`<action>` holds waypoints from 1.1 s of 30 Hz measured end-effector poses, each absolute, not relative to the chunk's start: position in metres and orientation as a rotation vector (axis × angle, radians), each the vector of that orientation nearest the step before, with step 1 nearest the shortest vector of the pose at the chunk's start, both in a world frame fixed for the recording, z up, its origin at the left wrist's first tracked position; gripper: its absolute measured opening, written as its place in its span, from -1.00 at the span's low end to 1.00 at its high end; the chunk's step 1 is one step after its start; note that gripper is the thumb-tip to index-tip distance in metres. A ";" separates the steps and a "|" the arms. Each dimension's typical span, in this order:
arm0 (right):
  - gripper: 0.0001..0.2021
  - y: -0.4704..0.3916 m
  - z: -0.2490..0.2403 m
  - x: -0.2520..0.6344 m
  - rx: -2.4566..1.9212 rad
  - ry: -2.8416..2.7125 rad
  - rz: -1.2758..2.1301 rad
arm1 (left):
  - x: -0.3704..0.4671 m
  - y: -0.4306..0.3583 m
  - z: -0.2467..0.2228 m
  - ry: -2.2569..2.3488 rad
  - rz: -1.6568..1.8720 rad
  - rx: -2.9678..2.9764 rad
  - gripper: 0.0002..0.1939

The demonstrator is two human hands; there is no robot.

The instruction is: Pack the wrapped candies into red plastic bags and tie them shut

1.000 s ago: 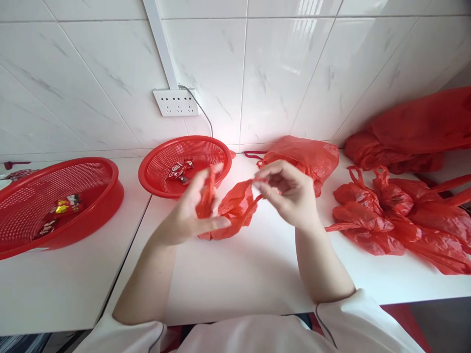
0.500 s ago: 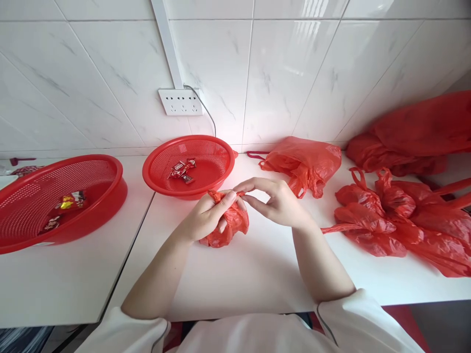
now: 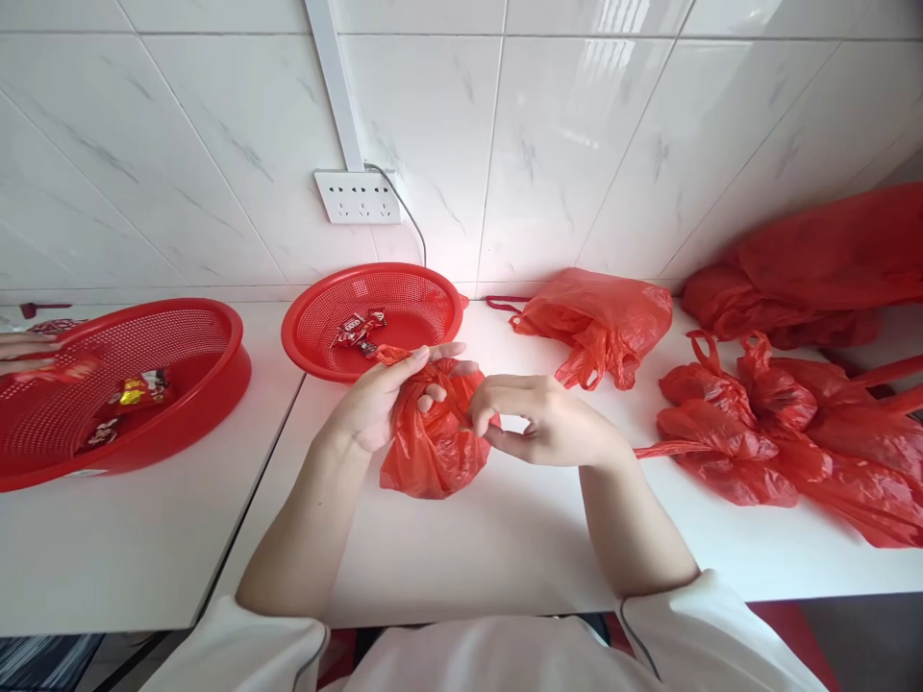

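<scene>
A red plastic bag (image 3: pixel 434 452) hangs bunched between my hands above the white table. My left hand (image 3: pixel 393 394) is wrapped round its gathered top, with some fingers threaded through the plastic. My right hand (image 3: pixel 537 418) is at the bag's right side, fingers curled and pinching a part of the red plastic. Just behind the hands stands a round red basket (image 3: pixel 433 293) holding several small wrapped packets (image 3: pixel 355 330).
A larger red basket (image 3: pixel 216 384) with packets stands at the left; another person's hand (image 3: pixel 21 351) reaches over it. A red bag (image 3: pixel 598 317) lies behind on the right, several filled red bags (image 3: pixel 750 423) farther right. A socket strip (image 3: pixel 359 197) is on the wall.
The bag has spread wider and hangs lower between my hands. My right hand has moved down, from the bag's top to its side. Another person's hand has appeared at the left.
</scene>
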State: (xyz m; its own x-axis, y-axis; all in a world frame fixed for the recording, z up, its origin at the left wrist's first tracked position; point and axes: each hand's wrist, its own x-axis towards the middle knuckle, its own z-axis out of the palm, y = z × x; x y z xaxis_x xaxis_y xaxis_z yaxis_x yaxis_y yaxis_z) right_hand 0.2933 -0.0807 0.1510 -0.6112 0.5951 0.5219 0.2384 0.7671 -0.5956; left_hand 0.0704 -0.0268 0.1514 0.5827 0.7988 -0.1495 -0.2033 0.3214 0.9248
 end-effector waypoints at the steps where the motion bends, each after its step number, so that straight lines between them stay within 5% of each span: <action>1: -0.85 -0.080 0.151 0.292 -0.613 -2.240 0.652 | 0.071 -0.028 0.152 0.663 0.719 1.045 -0.72; 5: -0.96 -0.071 0.148 0.289 -0.682 -2.021 0.752 | 0.074 -0.040 0.156 0.702 0.693 1.407 -0.68; 13: -0.68 -0.049 0.128 0.275 -0.762 -1.722 1.198 | 0.080 -0.038 0.141 0.496 0.967 2.447 -0.72; 22: -0.76 -0.031 0.116 0.283 -0.836 -1.520 1.152 | 0.085 -0.023 0.128 0.690 1.367 2.122 -0.75; 27: -0.67 -0.033 0.118 0.281 -0.864 -1.469 1.238 | 0.090 -0.026 0.125 0.749 1.340 1.962 -0.79; 33: -0.79 -0.033 0.117 0.279 -0.788 -1.382 1.309 | 0.094 -0.029 0.126 0.798 1.298 1.945 -0.86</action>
State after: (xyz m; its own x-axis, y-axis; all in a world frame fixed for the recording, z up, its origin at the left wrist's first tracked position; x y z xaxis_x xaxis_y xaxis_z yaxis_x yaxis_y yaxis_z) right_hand 0.2788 -0.0327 0.1168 -0.2549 0.9380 0.2348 -0.1835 0.1914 -0.9642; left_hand 0.0937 -0.0291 0.1258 0.3221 0.7800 0.5366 0.1264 -0.5972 0.7921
